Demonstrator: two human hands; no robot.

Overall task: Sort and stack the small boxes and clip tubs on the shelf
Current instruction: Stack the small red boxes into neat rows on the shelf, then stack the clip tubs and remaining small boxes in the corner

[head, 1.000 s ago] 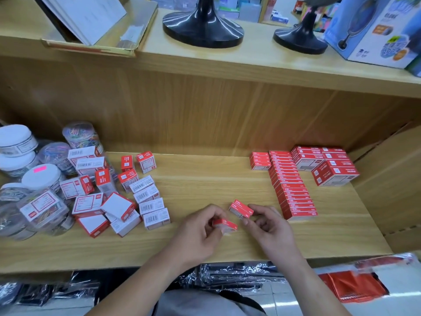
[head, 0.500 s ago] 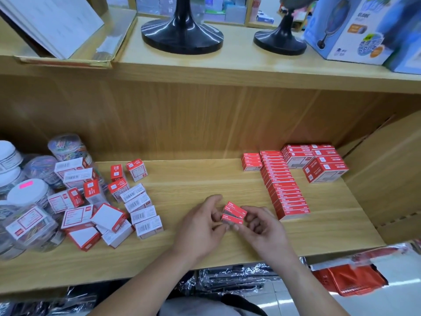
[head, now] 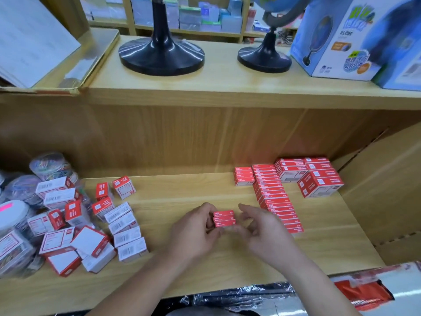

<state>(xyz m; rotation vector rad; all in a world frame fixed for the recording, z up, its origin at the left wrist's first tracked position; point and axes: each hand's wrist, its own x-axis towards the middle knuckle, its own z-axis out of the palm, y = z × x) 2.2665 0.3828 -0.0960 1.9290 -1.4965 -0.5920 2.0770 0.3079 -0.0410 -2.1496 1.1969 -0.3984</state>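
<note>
Three small red boxes point(head: 224, 218) lie stacked flat on one another between your hands, above the middle of the lower shelf point(head: 182, 192). Your left hand point(head: 193, 231) has its grip clamped on the stack's left end, thumb on top. Your right hand point(head: 262, 231) hovers at the right end with its fingers loosely curved; I cannot tell whether its grip touches the stack.

Just right of that hand, a long row of matching red boxes point(head: 275, 201) runs toward the back, too blurred to count. At its far end stand another stack of three point(head: 243, 176) and two larger red cartons point(head: 321, 183), side by side.

To your left lie more than a dozen loose red-and-white boxes point(head: 123, 226), tumbled at all angles. Behind them crowd at least four clear clip tubs point(head: 51, 165).

On the upper shelf point(head: 227, 87) stand two black round bases point(head: 161, 53) and a blue globe carton point(head: 337, 39).
</note>
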